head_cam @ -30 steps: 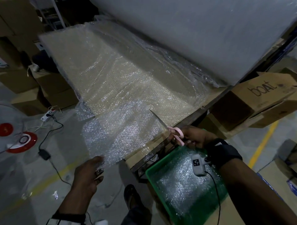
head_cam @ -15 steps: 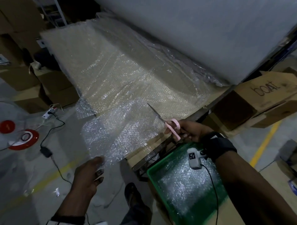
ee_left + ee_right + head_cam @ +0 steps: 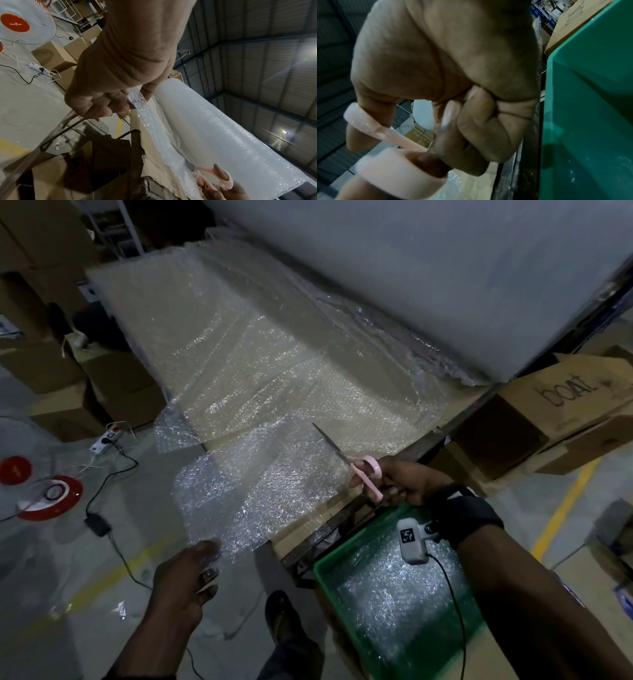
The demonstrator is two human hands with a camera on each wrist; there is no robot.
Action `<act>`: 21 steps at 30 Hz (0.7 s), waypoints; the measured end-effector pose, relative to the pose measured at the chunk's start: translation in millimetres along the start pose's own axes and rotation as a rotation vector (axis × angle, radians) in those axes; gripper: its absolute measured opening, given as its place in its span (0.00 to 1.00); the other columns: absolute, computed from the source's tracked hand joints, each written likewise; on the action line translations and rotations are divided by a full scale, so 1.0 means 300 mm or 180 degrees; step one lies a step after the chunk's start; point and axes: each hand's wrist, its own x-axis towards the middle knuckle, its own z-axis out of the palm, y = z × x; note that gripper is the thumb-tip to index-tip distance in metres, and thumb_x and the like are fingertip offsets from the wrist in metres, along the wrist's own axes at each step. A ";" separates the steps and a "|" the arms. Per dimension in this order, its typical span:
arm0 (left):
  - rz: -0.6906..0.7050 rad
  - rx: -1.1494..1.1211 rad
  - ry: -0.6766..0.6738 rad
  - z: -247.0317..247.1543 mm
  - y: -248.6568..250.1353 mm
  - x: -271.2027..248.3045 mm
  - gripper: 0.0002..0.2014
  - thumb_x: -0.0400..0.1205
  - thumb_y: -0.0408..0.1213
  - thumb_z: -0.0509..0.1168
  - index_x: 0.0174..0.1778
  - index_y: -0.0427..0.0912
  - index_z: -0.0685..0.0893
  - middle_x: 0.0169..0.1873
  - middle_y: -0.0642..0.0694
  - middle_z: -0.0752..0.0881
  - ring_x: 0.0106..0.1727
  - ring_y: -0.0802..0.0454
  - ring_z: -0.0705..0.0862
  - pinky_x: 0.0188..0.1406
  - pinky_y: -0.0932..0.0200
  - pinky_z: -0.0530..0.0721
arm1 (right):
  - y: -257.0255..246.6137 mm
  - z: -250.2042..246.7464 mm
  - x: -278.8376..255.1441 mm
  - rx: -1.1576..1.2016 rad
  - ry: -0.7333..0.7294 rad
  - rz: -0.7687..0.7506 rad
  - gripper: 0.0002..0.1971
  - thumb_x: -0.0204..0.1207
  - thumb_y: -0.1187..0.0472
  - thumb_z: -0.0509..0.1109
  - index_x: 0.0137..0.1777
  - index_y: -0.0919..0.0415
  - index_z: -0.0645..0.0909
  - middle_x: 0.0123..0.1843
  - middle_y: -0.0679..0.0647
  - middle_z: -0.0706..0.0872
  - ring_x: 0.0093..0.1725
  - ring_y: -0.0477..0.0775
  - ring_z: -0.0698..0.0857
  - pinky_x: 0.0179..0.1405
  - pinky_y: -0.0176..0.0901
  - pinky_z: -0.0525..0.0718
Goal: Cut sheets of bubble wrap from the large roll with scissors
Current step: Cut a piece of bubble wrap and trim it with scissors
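Cardboard boxes (image 3: 561,412) and a grey warehouse floor surround the table (image 3: 346,501), over which bubble wrap (image 3: 274,392) is spread from the large roll (image 3: 428,278). Its hanging edge is pinched in the left hand (image 3: 181,580) — pink scissors (image 3: 359,467) are gripped by the right hand (image 3: 407,482), blades against the sheet, above a green crate (image 3: 329,573).

Warehouse: stacked cartons (image 3: 561,409), corrugated metal roof (image 3: 257,54).

Clear bubble wrap (image 3: 274,392) lies unrolled from the large white roll (image 3: 428,268), pink-handled scissors (image 3: 356,463) at its edge.
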 end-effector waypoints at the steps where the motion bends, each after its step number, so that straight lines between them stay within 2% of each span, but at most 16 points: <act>1: 0.0001 0.0003 -0.0003 -0.006 0.001 -0.001 0.06 0.82 0.38 0.78 0.53 0.46 0.90 0.47 0.46 0.89 0.45 0.46 0.83 0.42 0.53 0.76 | -0.004 0.003 0.001 0.0036 -0.0029 -0.0011 0.60 0.54 0.25 0.84 0.67 0.81 0.78 0.32 0.59 0.80 0.17 0.42 0.60 0.22 0.40 0.43; 2: -0.0001 0.0001 -0.0007 -0.012 0.002 -0.006 0.06 0.82 0.38 0.78 0.53 0.45 0.90 0.47 0.46 0.89 0.45 0.46 0.83 0.42 0.53 0.76 | -0.005 0.006 0.003 0.0107 -0.0065 -0.0012 0.57 0.52 0.26 0.85 0.67 0.76 0.80 0.32 0.60 0.79 0.17 0.42 0.60 0.22 0.39 0.43; 4: -0.0010 0.0001 -0.0021 -0.019 0.003 -0.014 0.06 0.82 0.38 0.78 0.52 0.45 0.90 0.47 0.46 0.89 0.45 0.46 0.83 0.43 0.52 0.76 | -0.010 0.013 0.004 0.0241 -0.0177 -0.0003 0.57 0.49 0.29 0.87 0.69 0.69 0.75 0.32 0.61 0.76 0.16 0.41 0.60 0.21 0.39 0.43; 8: 0.0025 -0.0003 0.0069 -0.025 -0.005 -0.020 0.10 0.81 0.39 0.79 0.56 0.44 0.90 0.46 0.45 0.89 0.44 0.44 0.83 0.44 0.52 0.77 | -0.017 0.013 0.017 0.0311 -0.0307 0.0034 0.56 0.50 0.32 0.89 0.70 0.65 0.69 0.32 0.61 0.74 0.17 0.43 0.57 0.20 0.38 0.43; 9: 0.0029 -0.0002 0.0084 -0.025 -0.007 -0.019 0.11 0.81 0.39 0.79 0.57 0.44 0.89 0.46 0.46 0.89 0.44 0.44 0.82 0.43 0.52 0.76 | -0.019 0.010 0.020 0.0304 -0.0293 0.0054 0.55 0.50 0.32 0.88 0.69 0.64 0.70 0.31 0.61 0.75 0.17 0.42 0.57 0.21 0.38 0.43; 11: 0.0044 0.0006 0.0094 -0.026 -0.011 -0.019 0.11 0.81 0.38 0.78 0.57 0.44 0.89 0.44 0.46 0.88 0.43 0.45 0.82 0.43 0.52 0.76 | -0.014 -0.001 0.027 0.0282 -0.0230 0.0043 0.49 0.51 0.34 0.89 0.65 0.67 0.79 0.29 0.58 0.79 0.16 0.42 0.60 0.22 0.37 0.43; 13: 0.0074 0.0023 0.0095 -0.029 -0.017 -0.018 0.10 0.81 0.37 0.78 0.56 0.43 0.89 0.44 0.45 0.87 0.42 0.45 0.81 0.43 0.52 0.77 | -0.007 -0.009 0.031 0.0254 -0.0191 0.0061 0.42 0.58 0.37 0.87 0.64 0.68 0.84 0.29 0.56 0.80 0.17 0.42 0.61 0.23 0.38 0.44; 15: 0.0063 0.0025 0.0102 -0.034 -0.022 -0.019 0.08 0.81 0.37 0.78 0.54 0.44 0.89 0.44 0.45 0.87 0.42 0.46 0.81 0.43 0.52 0.76 | 0.005 -0.013 0.034 0.0231 -0.0168 0.0100 0.32 0.68 0.39 0.82 0.61 0.65 0.86 0.28 0.56 0.79 0.17 0.42 0.61 0.23 0.39 0.44; 16: 0.0054 0.0021 0.0108 -0.036 -0.022 -0.020 0.07 0.81 0.37 0.78 0.52 0.44 0.89 0.43 0.45 0.87 0.41 0.46 0.80 0.43 0.52 0.76 | 0.009 -0.013 0.035 0.0233 -0.0158 0.0115 0.31 0.70 0.38 0.81 0.60 0.64 0.87 0.28 0.56 0.79 0.17 0.43 0.61 0.22 0.38 0.44; 21: 0.0071 0.0010 0.0118 -0.048 -0.021 -0.024 0.06 0.81 0.36 0.78 0.51 0.44 0.88 0.43 0.45 0.86 0.41 0.46 0.81 0.42 0.53 0.76 | -0.004 0.002 0.037 0.0205 -0.0209 0.0098 0.43 0.54 0.36 0.87 0.63 0.66 0.85 0.30 0.59 0.81 0.17 0.42 0.62 0.21 0.35 0.44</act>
